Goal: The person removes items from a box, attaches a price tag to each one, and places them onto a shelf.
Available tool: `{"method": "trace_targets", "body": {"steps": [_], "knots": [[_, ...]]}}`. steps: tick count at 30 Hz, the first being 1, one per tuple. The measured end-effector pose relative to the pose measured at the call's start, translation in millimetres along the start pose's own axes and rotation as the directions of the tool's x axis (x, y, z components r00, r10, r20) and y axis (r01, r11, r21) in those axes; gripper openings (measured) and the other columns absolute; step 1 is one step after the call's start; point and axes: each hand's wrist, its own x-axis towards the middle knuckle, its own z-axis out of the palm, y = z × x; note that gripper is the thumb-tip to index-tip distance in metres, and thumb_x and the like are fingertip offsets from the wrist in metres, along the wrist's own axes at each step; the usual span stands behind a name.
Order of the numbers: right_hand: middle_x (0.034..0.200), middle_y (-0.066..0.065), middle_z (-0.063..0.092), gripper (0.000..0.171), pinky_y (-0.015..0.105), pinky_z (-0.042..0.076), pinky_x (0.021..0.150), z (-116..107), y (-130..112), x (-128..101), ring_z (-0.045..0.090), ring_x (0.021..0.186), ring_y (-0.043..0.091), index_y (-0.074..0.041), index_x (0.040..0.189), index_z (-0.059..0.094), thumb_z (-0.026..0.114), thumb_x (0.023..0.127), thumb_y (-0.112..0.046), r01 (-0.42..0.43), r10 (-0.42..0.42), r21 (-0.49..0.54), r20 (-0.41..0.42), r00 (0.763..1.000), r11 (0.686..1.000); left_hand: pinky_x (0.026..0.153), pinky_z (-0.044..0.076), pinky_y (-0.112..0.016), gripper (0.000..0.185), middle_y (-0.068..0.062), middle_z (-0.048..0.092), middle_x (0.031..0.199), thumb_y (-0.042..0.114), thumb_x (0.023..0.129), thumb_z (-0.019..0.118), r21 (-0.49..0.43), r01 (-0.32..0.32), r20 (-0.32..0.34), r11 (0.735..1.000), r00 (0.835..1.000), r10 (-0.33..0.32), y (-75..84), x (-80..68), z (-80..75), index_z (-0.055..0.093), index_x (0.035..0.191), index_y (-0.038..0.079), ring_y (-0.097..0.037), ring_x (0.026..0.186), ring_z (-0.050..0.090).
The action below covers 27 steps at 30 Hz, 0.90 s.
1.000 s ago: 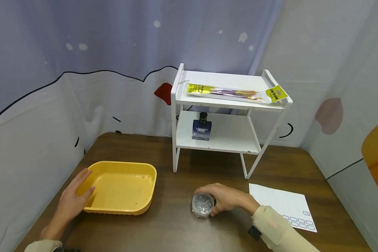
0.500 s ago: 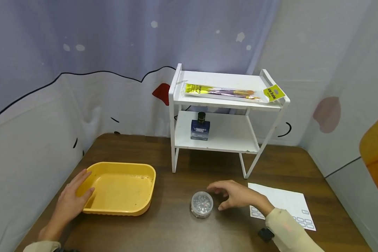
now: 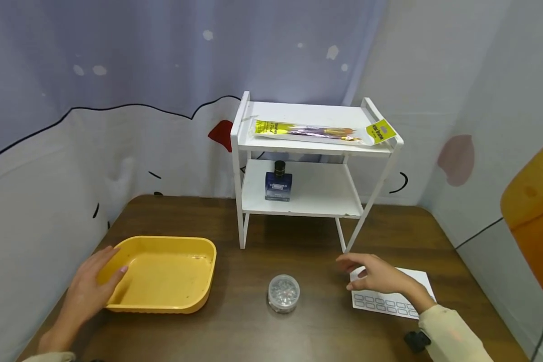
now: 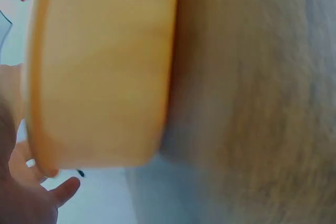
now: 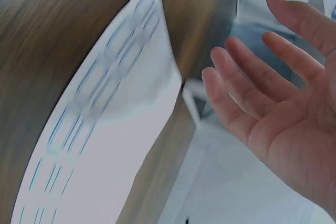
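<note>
In the head view my left hand (image 3: pixel 87 286) is at the left side of a yellow plastic tray (image 3: pixel 199 304). Its fingers lie along the rim, thumb apart, without curling round it; the left wrist view shows the tray's outer wall (image 4: pixel 105 77) beside the hand. My right hand (image 3: pixel 380 275) is over a white paper sheet (image 3: pixel 421 279) printed with rows of small blue boxes. Its fingers are loosely bent and hold nothing, as the right wrist view confirms. A small round clear tub (image 3: pixel 283 292) with glittery contents stands on the table between the two hands.
A white two-tier rack (image 3: pixel 307 203) stands at the table's back. A dark blue perfume bottle (image 3: pixel 278 185) sits on its lower shelf, and a packet of artist brushes (image 3: pixel 317 132) lies on top. Patterned curtain (image 3: pixel 117 161) hangs behind the brown wooden table (image 3: pixel 235 337).
My right hand has let go of the round tub and moved right, over the paper. The tub stays on the table. The left hand keeps its place by the tray; the head view has shifted slightly.
</note>
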Motion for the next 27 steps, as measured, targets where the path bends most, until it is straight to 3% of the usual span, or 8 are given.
{"method": "trace_targets", "body": {"steps": [5, 8, 11, 15, 19, 22, 27], "knots": [[0.117, 0.022, 0.058, 0.058, 0.049, 0.051, 0.078, -18, 23, -24, 0.055, 0.107, 0.041, -0.002, 0.126, 0.050, 0.074, 0.076, -0.020, -0.037, 0.032, -0.050, -0.100, 0.994, 0.998, 0.106, 0.021, -0.058, 0.049, -0.028, 0.049, 0.128, 0.008, 0.079, 0.070, -0.037, -0.022, -0.058, 0.999, 0.998, 0.020, 23.1, 6.4, -1.4, 0.055, 0.126, 0.003, -0.049, 0.119, 0.038], [0.119, 0.024, 0.057, 0.059, 0.049, 0.051, 0.079, -25, 40, -39, 0.054, 0.107, 0.043, 0.001, 0.124, 0.051, 0.076, 0.074, -0.020, -0.065, 0.052, -0.073, -0.171, 0.984, 0.995, 0.106, 0.024, -0.056, 0.051, -0.028, 0.050, 0.127, 0.005, 0.073, 0.073, -0.052, -0.088, -0.103, 0.995, 0.991, 0.082, 43.5, 10.5, 6.6, 0.057, 0.122, 0.001, -0.049, 0.118, 0.040], [0.122, 0.024, 0.056, 0.063, 0.050, 0.050, 0.081, -29, 54, -52, 0.052, 0.111, 0.044, 0.002, 0.125, 0.051, 0.077, 0.072, -0.021, -0.111, 0.082, -0.110, -0.240, 0.967, 0.988, 0.107, 0.027, -0.045, 0.056, -0.025, 0.052, 0.126, 0.004, 0.067, 0.077, -0.039, -0.162, -0.118, 0.986, 0.981, 0.156, 65.2, 13.7, 19.9, 0.059, 0.120, 0.001, -0.046, 0.116, 0.042], [0.128, 0.025, 0.051, 0.070, 0.058, 0.045, 0.085, -33, 69, -67, 0.047, 0.117, 0.047, 0.002, 0.128, 0.049, 0.078, 0.070, -0.024, -0.192, 0.138, -0.160, -0.300, 0.944, 0.968, 0.105, 0.029, -0.039, 0.059, -0.021, 0.052, 0.127, 0.007, 0.064, 0.079, -0.048, -0.219, -0.083, 0.975, 0.973, 0.215, 99.3, 17.2, 38.5, 0.060, 0.119, 0.004, -0.042, 0.118, 0.043], [0.131, 0.028, 0.047, 0.079, 0.063, 0.041, 0.086, -35, 81, -80, 0.043, 0.117, 0.051, 0.001, 0.131, 0.046, 0.081, 0.066, -0.027, -0.253, 0.188, -0.189, -0.309, 0.932, 0.949, 0.104, 0.029, -0.047, 0.057, -0.016, 0.052, 0.130, 0.015, 0.067, 0.080, -0.098, -0.254, -0.029, 0.962, 0.967, 0.252, 138.4, 20.1, 56.4, 0.060, 0.120, 0.009, -0.037, 0.124, 0.041], [0.131, 0.030, 0.046, 0.085, 0.064, 0.039, 0.085, -35, 90, -90, 0.042, 0.116, 0.054, 0.002, 0.131, 0.045, 0.083, 0.062, -0.029, -0.274, 0.207, -0.209, -0.294, 0.933, 0.939, 0.104, 0.030, -0.049, 0.057, -0.013, 0.051, 0.132, 0.021, 0.069, 0.079, -0.126, -0.301, -0.001, 0.945, 0.953, 0.303, 167.7, 21.2, 71.3, 0.059, 0.122, 0.013, -0.033, 0.127, 0.040], [0.129, 0.033, 0.046, 0.088, 0.065, 0.038, 0.086, -38, 102, -102, 0.041, 0.116, 0.054, 0.005, 0.129, 0.044, 0.084, 0.059, -0.030, -0.260, 0.198, -0.219, -0.266, 0.943, 0.940, 0.104, 0.031, -0.050, 0.059, -0.009, 0.049, 0.135, 0.028, 0.072, 0.076, -0.184, -0.408, 0.021, 0.894, 0.908, 0.418, 210.7, 21.7, 98.6, 0.057, 0.126, 0.016, -0.030, 0.129, 0.039]]}}
